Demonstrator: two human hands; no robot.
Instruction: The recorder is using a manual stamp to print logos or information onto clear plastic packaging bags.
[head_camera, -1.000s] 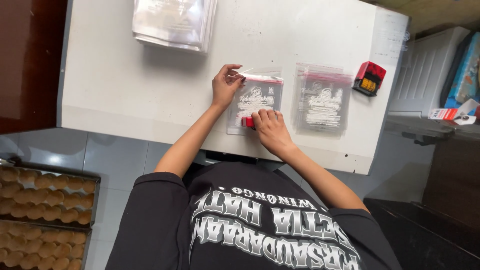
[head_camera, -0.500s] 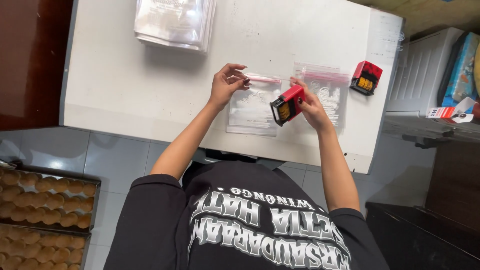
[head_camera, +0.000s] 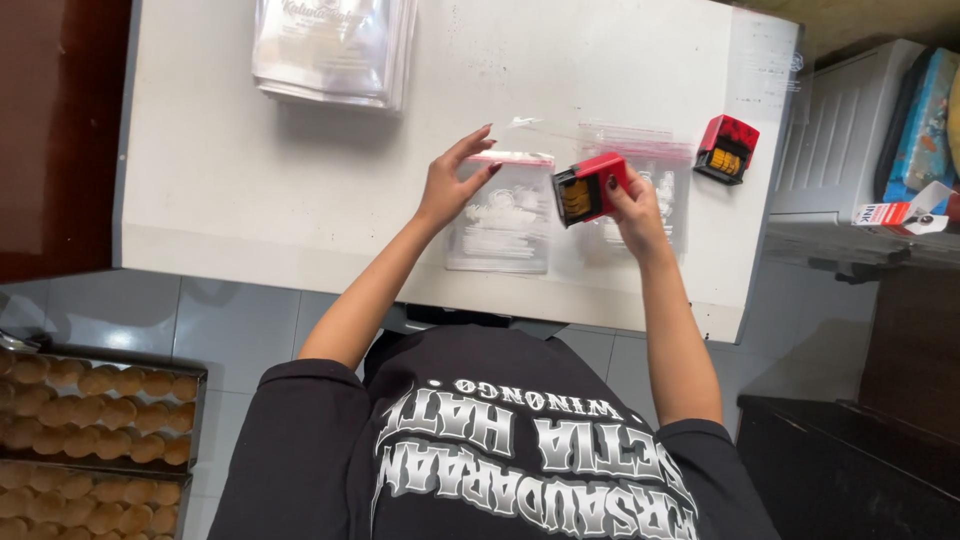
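Above clear bag (head_camera: 500, 215), right hand (head_camera: 630, 205) lifted red stamp (head_camera: 590, 187); earlier pressed down.

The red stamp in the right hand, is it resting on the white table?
No, the right hand holds the red stamp lifted above the clear bag on the white table.

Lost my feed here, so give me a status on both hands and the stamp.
Right hand holds red stamp lifted above table. Left hand open, fingertips by clear zip bag. Second stamp sits aside; nothing in the way.
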